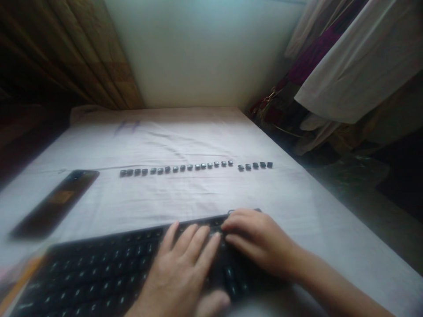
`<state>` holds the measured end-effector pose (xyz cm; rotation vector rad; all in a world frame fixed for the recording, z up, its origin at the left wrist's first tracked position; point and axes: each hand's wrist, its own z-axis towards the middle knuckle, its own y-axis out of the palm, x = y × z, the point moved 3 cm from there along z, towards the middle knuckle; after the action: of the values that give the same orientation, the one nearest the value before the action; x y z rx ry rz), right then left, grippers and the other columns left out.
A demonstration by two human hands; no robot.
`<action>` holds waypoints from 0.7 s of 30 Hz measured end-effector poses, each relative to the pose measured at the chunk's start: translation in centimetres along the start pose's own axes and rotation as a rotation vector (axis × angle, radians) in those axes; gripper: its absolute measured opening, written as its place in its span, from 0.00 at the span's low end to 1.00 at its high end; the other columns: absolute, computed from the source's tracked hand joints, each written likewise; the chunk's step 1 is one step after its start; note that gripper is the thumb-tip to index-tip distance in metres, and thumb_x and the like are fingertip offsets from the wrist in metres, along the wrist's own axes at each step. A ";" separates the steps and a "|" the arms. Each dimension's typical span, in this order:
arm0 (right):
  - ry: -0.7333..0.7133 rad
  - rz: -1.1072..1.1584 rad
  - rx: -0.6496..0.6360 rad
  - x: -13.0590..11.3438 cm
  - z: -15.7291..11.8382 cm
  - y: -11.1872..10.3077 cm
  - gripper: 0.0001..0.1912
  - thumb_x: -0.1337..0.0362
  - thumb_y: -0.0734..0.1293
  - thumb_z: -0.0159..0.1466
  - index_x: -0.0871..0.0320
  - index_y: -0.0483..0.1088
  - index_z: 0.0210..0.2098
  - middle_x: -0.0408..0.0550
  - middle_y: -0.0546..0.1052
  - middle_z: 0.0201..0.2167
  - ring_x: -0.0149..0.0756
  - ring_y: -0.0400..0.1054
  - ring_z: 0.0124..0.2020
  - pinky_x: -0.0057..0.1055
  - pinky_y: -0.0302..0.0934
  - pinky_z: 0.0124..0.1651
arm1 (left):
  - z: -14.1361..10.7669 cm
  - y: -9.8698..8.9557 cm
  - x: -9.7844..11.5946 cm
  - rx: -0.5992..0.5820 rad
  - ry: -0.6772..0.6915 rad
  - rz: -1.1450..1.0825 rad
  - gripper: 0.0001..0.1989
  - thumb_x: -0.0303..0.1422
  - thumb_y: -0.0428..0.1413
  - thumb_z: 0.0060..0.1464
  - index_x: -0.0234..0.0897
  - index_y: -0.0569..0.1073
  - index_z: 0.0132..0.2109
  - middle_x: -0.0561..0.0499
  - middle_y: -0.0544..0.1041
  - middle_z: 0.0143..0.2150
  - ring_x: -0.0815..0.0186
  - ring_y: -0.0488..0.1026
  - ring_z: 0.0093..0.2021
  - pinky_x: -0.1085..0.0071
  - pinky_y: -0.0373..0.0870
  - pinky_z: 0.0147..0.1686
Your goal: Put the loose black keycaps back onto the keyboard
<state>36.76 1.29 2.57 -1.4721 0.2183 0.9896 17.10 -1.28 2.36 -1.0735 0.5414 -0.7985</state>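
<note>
A black keyboard (pixel 99 268) lies tilted across the lower part of the view on a white cloth. My left hand (pixel 185 264) rests on it, palm down, fingers spread over the keys right of the middle. My right hand (pixel 257 240) is at the keyboard's upper right, fingers bent together near its top row; whatever they may hold is too small and blurred to tell. Beyond the keyboard, small dark keycaps (pixel 175 169) stand in a long row, with a shorter group of keycaps (pixel 255 165) at its right end.
A dark phone (pixel 59 202) lies on the cloth (pixel 185 136) at the left. An orange-edged object (pixel 23 279) is at the lower left corner. Curtains (pixel 95 57) hang at the back left, and clothes (pixel 357 66) hang at the right beyond the bed's edge.
</note>
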 end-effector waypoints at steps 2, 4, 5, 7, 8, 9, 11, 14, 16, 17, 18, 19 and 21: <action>-0.016 -0.027 0.027 0.1 -0.3 0.1 0.05 0.70 0.66 0.63 0.57 0.75 0.36 0.47 0.78 0.33 0.35 0.73 0.36 0.30 0.65 0.40 | 0.0 0.0 0.0 0.003 0.008 0.007 0.32 0.56 0.51 0.58 0.37 0.72 0.59 0.46 0.77 0.55 0.55 0.71 0.54 0.57 0.54 0.62; -0.025 -0.053 0.062 0.1 -0.3 0.2 0.05 0.70 0.66 0.63 0.57 0.75 0.36 0.47 0.78 0.32 0.36 0.72 0.35 0.30 0.65 0.39 | 0.0 0.0 -0.1 0.000 0.012 0.012 0.32 0.56 0.52 0.58 0.37 0.71 0.59 0.46 0.77 0.56 0.56 0.71 0.54 0.57 0.55 0.62; -0.031 -0.063 0.073 0.1 -0.3 0.3 0.05 0.70 0.67 0.63 0.57 0.75 0.36 0.47 0.78 0.32 0.35 0.72 0.35 0.30 0.65 0.39 | 0.0 0.1 -0.1 -0.003 0.013 0.013 0.33 0.56 0.52 0.58 0.37 0.71 0.59 0.46 0.77 0.56 0.56 0.71 0.54 0.57 0.55 0.62; -0.044 -0.081 0.085 0.0 -0.3 0.4 0.05 0.69 0.66 0.63 0.57 0.75 0.36 0.46 0.78 0.32 0.35 0.72 0.35 0.29 0.66 0.38 | 0.0 0.1 -0.1 -0.009 0.017 0.011 0.32 0.55 0.52 0.58 0.37 0.71 0.59 0.45 0.77 0.56 0.55 0.71 0.55 0.56 0.56 0.62; -0.053 -0.092 0.091 0.0 -0.3 0.4 0.05 0.69 0.66 0.63 0.57 0.75 0.36 0.46 0.78 0.32 0.35 0.72 0.34 0.29 0.66 0.38 | 0.0 0.1 -0.1 -0.013 0.016 0.009 0.32 0.55 0.53 0.57 0.37 0.71 0.60 0.45 0.77 0.56 0.55 0.70 0.55 0.56 0.57 0.62; -0.062 -0.103 0.095 -0.1 -0.3 0.4 0.05 0.69 0.66 0.64 0.57 0.75 0.36 0.46 0.78 0.32 0.35 0.72 0.34 0.29 0.66 0.38 | -0.1 0.1 -0.1 -0.017 0.013 0.004 0.32 0.55 0.53 0.57 0.37 0.71 0.60 0.45 0.77 0.56 0.55 0.70 0.55 0.56 0.57 0.62; -0.082 -0.131 0.100 -0.1 -0.3 0.5 0.05 0.69 0.65 0.64 0.58 0.75 0.36 0.47 0.78 0.32 0.35 0.72 0.34 0.30 0.66 0.37 | -0.1 0.1 -0.1 -0.030 0.002 -0.009 0.32 0.55 0.53 0.57 0.37 0.71 0.60 0.45 0.76 0.56 0.54 0.70 0.55 0.55 0.58 0.61; -0.106 -0.179 0.099 -0.2 -0.4 0.5 0.05 0.68 0.65 0.64 0.58 0.74 0.37 0.48 0.78 0.33 0.36 0.72 0.34 0.31 0.66 0.38 | -0.2 0.0 -0.1 -0.045 -0.011 -0.032 0.32 0.54 0.53 0.57 0.38 0.70 0.60 0.45 0.76 0.56 0.54 0.70 0.56 0.55 0.60 0.60; -0.104 -0.193 0.094 -0.1 -0.4 0.6 0.05 0.68 0.65 0.65 0.58 0.74 0.38 0.48 0.78 0.33 0.37 0.72 0.35 0.31 0.66 0.38 | -0.1 0.0 -0.1 -0.049 -0.018 -0.043 0.32 0.53 0.54 0.57 0.38 0.70 0.61 0.45 0.76 0.56 0.53 0.70 0.56 0.55 0.60 0.60; -0.100 -0.194 0.090 0.0 -0.5 0.6 0.05 0.68 0.65 0.64 0.58 0.74 0.38 0.48 0.78 0.34 0.37 0.72 0.35 0.31 0.66 0.38 | -0.1 0.0 -0.2 -0.052 -0.020 -0.047 0.32 0.53 0.55 0.57 0.39 0.69 0.61 0.45 0.76 0.56 0.53 0.70 0.56 0.55 0.60 0.60; -0.093 -0.196 0.084 0.0 -0.5 0.7 0.04 0.68 0.66 0.64 0.58 0.74 0.38 0.48 0.78 0.34 0.37 0.72 0.35 0.31 0.66 0.39 | 0.0 0.0 -0.2 -0.056 -0.023 -0.050 0.32 0.52 0.55 0.57 0.39 0.69 0.61 0.45 0.76 0.56 0.53 0.69 0.56 0.55 0.61 0.60; -0.088 -0.199 0.077 0.0 -0.5 0.7 0.04 0.68 0.66 0.64 0.58 0.74 0.37 0.47 0.78 0.33 0.37 0.72 0.35 0.31 0.65 0.38 | 0.0 0.1 -0.2 -0.056 -0.025 -0.053 0.32 0.52 0.55 0.57 0.39 0.69 0.61 0.45 0.75 0.56 0.53 0.69 0.56 0.55 0.61 0.59; -0.083 -0.216 0.069 0.1 -0.4 0.8 0.03 0.68 0.67 0.63 0.58 0.73 0.37 0.47 0.77 0.32 0.37 0.71 0.34 0.31 0.64 0.37 | 0.1 0.1 -0.1 -0.045 -0.027 -0.059 0.32 0.53 0.55 0.57 0.38 0.70 0.61 0.45 0.76 0.56 0.54 0.70 0.55 0.55 0.61 0.59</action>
<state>36.47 0.77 1.90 -1.3577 0.0316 0.8579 17.11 -1.10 2.27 -1.1443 0.5091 -0.8254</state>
